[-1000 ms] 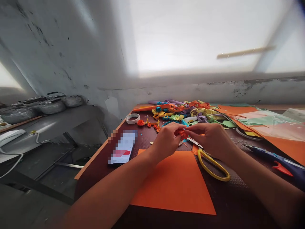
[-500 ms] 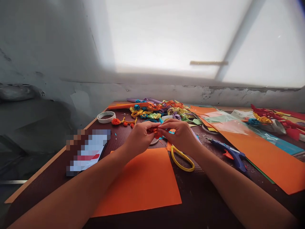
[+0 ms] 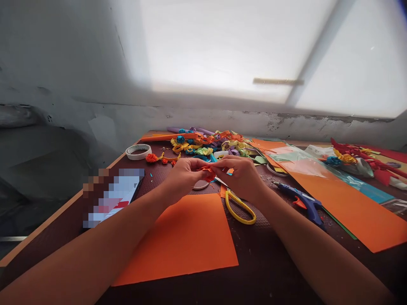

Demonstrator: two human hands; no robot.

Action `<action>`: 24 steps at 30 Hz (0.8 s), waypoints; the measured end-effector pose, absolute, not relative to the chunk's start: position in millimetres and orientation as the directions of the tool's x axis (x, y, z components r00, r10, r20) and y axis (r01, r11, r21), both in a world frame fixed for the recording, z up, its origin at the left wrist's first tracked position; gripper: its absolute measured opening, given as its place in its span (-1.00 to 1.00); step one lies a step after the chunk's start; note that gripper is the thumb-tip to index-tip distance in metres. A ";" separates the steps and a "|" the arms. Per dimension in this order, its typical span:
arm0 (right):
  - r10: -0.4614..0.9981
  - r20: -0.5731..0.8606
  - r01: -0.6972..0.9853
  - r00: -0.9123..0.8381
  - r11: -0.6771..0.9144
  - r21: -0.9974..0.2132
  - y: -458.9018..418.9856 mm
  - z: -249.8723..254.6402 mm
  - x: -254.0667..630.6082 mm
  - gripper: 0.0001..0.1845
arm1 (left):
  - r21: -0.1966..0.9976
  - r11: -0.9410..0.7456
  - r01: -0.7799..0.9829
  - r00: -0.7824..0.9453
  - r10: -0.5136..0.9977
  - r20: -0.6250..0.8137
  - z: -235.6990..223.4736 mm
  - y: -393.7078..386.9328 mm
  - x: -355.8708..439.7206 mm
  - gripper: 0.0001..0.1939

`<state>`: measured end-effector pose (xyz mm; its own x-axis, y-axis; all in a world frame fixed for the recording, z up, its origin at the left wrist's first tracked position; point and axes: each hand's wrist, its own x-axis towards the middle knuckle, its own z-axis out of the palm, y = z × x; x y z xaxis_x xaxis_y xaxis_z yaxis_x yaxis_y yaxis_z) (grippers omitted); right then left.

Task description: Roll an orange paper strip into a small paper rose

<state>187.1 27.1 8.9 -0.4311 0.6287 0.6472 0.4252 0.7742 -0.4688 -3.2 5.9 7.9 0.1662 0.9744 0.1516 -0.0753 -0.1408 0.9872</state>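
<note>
Above the table, the fingertips of my left hand (image 3: 186,176) and my right hand (image 3: 240,171) meet, pinched round a small orange paper piece (image 3: 208,171). It looks curled or folded, and my fingers hide much of it. Under my left forearm lies a flat orange paper sheet (image 3: 187,241). Scissors with a yellow handle (image 3: 241,210) rest just below my right hand, their blades partly covered. A pile of coloured paper strips and loops (image 3: 219,144) lies beyond my hands. Orange paper flowers (image 3: 152,157) on a yellow strip sit left of the pile.
At left are a roll of tape (image 3: 138,151) and a phone (image 3: 119,192) with a pixelated screen. A blue glue gun (image 3: 302,201) lies at right, beside a large orange sheet (image 3: 346,201) and clear plastic. Red paper pieces (image 3: 352,154) lie far right, before the wall.
The view has shifted slightly, so the table's things sit a little further left and higher. Both hands still pinch the orange paper piece; my fingers have moved slightly on it.
</note>
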 end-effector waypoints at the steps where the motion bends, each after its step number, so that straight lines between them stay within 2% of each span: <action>1: 0.653 0.634 0.447 -0.414 0.753 -0.484 25.9 9.2 186.0 -0.86 | 0.987 -0.137 -0.081 0.157 0.976 0.149 8.1 5.4 -2.7 -0.71; 6: 0.749 0.546 0.471 -0.375 0.661 -0.584 22.6 11.2 182.3 -0.90 | 0.985 -0.149 -0.089 0.135 0.978 0.160 8.3 3.2 0.7 -0.74; 12: 0.706 0.571 0.563 -0.418 0.695 -0.448 17.8 15.0 179.2 -0.85 | 0.985 -0.146 -0.090 0.119 0.981 0.156 7.7 3.4 2.4 -0.76; 19: 0.624 0.665 0.610 -0.411 0.730 -0.309 16.2 8.1 174.3 -0.85 | 0.978 -0.194 -0.072 0.041 0.979 0.198 9.0 0.5 6.3 -0.86; 24: 0.554 0.709 0.614 -0.436 0.759 -0.216 9.3 1.9 165.0 -0.74 | 0.968 -0.235 -0.093 -0.033 0.972 0.232 4.8 2.5 7.1 -0.84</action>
